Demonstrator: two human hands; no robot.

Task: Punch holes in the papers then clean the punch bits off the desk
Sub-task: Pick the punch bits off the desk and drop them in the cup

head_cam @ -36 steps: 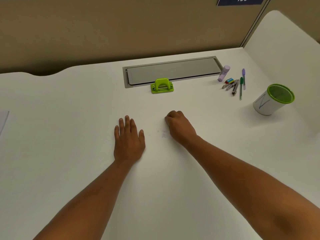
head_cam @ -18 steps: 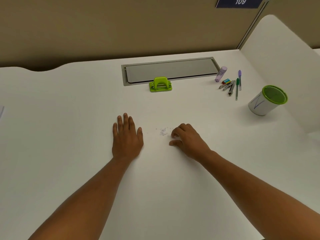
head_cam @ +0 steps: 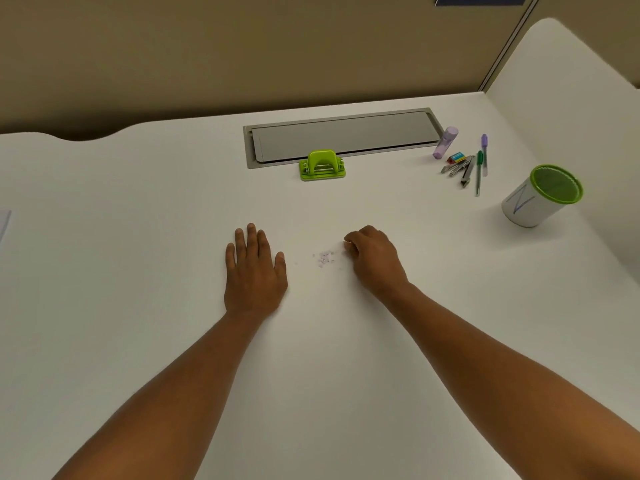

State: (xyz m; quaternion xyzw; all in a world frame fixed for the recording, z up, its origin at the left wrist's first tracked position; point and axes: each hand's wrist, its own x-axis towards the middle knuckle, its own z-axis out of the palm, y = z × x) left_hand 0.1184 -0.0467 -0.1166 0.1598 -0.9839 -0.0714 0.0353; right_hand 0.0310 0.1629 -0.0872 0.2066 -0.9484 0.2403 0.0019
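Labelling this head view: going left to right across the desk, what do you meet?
Paper edge → left hand → punch bits → right hand → purple glue stick → green-rimmed cup.

Surface (head_cam: 138, 306): smooth, matt white laminate. Hole punch (head_cam: 322, 165): glossy lime-green plastic with a metal bar. Punch bits (head_cam: 325, 258): small pale paper discs. Cable-tray lid (head_cam: 343, 136): matt grey, metal-like. Cup (head_cam: 540, 197): white body, green plastic rim. Clips (head_cam: 459, 168): shiny metal.
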